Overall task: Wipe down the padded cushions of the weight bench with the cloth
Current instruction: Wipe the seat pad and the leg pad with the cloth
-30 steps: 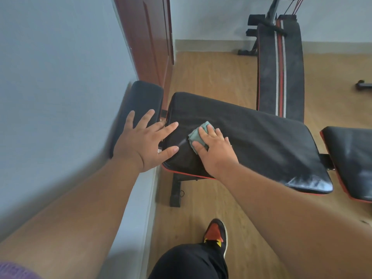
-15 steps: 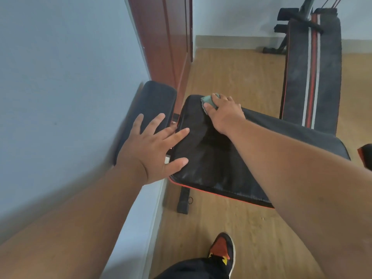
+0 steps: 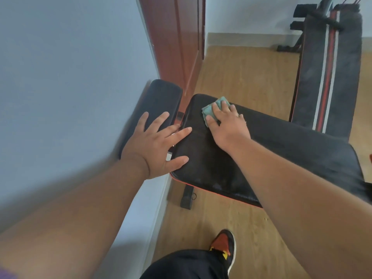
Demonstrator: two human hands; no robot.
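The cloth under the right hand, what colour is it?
The cloth is a pale teal green, seen in the head view.

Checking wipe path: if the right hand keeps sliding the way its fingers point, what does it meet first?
Probably nothing solid: the right hand presses the green cloth near the far corner of the long bench cushion, fingers pointing up-left. It would run off that edge, toward the brown door; depth unclear.

soft even daylight | wide-angle edge bending | blurred near forearms
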